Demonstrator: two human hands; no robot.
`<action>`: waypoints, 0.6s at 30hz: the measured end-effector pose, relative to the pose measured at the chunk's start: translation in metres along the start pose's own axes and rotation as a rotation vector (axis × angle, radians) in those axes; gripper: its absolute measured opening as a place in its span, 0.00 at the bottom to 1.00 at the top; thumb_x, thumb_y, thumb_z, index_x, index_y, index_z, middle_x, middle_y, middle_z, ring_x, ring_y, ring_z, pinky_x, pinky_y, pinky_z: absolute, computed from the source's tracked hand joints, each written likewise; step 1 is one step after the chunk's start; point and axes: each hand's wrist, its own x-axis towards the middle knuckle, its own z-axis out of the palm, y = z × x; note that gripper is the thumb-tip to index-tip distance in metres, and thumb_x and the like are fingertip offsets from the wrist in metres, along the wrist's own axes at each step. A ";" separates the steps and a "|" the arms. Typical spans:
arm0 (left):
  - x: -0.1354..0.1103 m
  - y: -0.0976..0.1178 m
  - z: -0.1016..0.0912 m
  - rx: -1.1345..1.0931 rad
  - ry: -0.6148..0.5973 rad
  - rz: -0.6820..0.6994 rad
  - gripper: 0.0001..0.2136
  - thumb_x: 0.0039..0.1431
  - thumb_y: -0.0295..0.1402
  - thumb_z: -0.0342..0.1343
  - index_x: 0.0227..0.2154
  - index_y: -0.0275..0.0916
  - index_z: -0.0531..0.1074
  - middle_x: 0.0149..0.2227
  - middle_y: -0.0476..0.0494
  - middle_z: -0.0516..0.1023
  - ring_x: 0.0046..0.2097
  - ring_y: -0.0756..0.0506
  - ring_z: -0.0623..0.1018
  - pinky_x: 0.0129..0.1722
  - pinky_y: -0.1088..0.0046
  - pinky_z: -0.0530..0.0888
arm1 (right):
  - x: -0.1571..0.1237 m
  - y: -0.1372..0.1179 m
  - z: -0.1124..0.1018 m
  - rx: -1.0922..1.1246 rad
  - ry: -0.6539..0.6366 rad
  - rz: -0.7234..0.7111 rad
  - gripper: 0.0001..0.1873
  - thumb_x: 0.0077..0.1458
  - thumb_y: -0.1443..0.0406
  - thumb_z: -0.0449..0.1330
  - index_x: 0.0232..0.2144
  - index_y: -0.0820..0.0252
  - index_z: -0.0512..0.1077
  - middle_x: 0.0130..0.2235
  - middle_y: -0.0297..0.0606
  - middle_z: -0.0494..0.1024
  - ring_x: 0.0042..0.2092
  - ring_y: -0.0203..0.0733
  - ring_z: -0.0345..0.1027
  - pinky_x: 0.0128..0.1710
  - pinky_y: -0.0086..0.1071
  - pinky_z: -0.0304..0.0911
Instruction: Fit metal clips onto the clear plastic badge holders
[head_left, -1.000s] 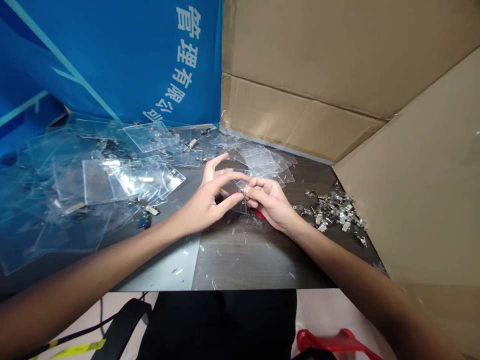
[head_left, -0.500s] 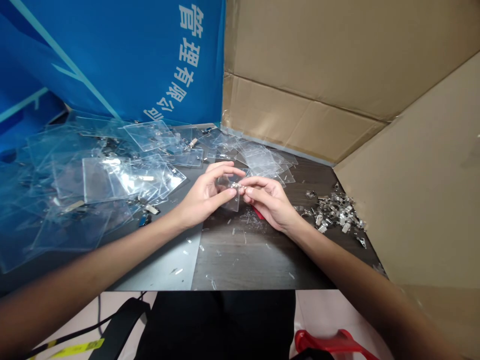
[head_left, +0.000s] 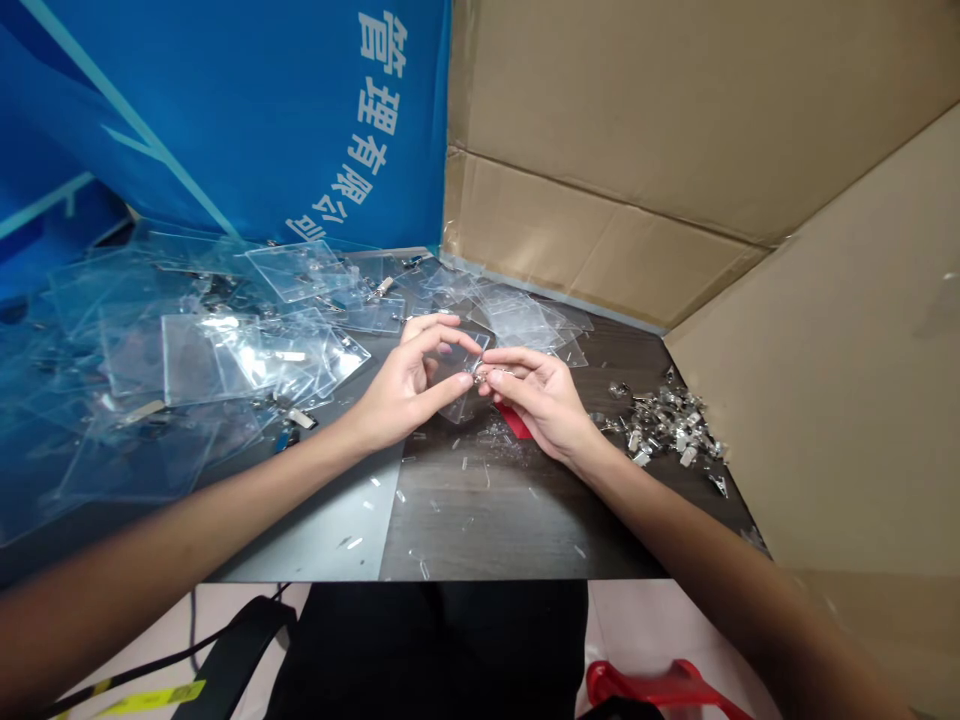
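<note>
In the head view, we see the left hand point(head_left: 405, 393) curled around a clear rectangular plastic sleeve point(head_left: 456, 405), held above the dark wood-grain table point(head_left: 517, 525). The right hand point(head_left: 541, 402) pinches a small silvery metal clip point(head_left: 478, 376) (partly hidden by fingertips) at the sleeve's edge. We find a heap of shiny metal clips point(head_left: 671, 425) on the right and overlapping clear plastic sleeves point(head_left: 202, 360) on the left.
</note>
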 end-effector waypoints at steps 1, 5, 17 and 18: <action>0.000 0.000 0.000 0.024 0.012 0.002 0.18 0.64 0.49 0.69 0.49 0.45 0.82 0.67 0.34 0.70 0.71 0.30 0.70 0.46 0.61 0.81 | 0.000 0.000 0.000 -0.009 0.002 -0.004 0.17 0.49 0.56 0.84 0.40 0.53 0.88 0.38 0.36 0.89 0.36 0.39 0.82 0.38 0.33 0.77; 0.000 -0.001 0.000 0.074 0.071 0.008 0.15 0.62 0.45 0.70 0.46 0.43 0.82 0.65 0.32 0.69 0.72 0.30 0.68 0.45 0.63 0.79 | -0.002 -0.001 0.002 -0.049 0.010 -0.046 0.16 0.51 0.55 0.83 0.39 0.53 0.88 0.37 0.37 0.89 0.38 0.40 0.84 0.42 0.36 0.80; -0.001 0.002 0.002 0.062 0.103 0.053 0.10 0.61 0.45 0.73 0.35 0.44 0.86 0.65 0.36 0.70 0.70 0.30 0.70 0.58 0.51 0.80 | -0.003 -0.002 0.002 -0.140 0.061 -0.062 0.17 0.50 0.52 0.83 0.37 0.53 0.89 0.37 0.39 0.89 0.38 0.44 0.83 0.43 0.40 0.81; -0.001 0.001 0.002 0.059 0.106 0.050 0.11 0.61 0.45 0.74 0.35 0.44 0.86 0.65 0.36 0.69 0.68 0.31 0.72 0.58 0.50 0.80 | -0.004 -0.002 0.003 -0.140 0.063 -0.061 0.17 0.50 0.51 0.83 0.37 0.53 0.89 0.38 0.39 0.90 0.39 0.44 0.83 0.43 0.40 0.81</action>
